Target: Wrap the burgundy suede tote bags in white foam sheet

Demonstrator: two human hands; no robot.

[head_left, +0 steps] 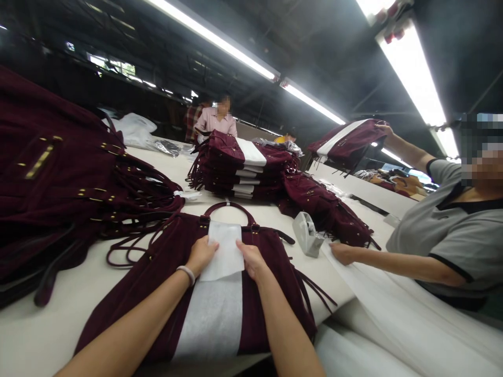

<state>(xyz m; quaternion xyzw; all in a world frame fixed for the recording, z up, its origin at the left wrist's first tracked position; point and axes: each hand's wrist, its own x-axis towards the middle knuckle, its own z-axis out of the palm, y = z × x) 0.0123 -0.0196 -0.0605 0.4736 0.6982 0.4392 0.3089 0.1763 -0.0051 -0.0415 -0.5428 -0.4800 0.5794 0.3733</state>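
A dark maroon handbag (153, 293) lies flat on the table in front of me, its looped handle (230, 205) pointing away. White tissue paper (223, 251) wraps over its middle, and a folded end of it lies near the handle. At the left edge of that end, my left hand (202, 255) pinches the paper with thumb and fingers. My right hand (251, 259) grips the opposite edge the same way. Both hands rest low over the bag; the fingertips under the paper are partly hidden.
Beyond the bag stands a stack of paper-banded maroon bags (223, 162); more bags (58, 173) are piled at left. A grey tape dispenser (307, 234) sits to the right. There a co-worker (440, 230) lifts a wrapped bag (346, 144) and touches a white sheet (393, 303).
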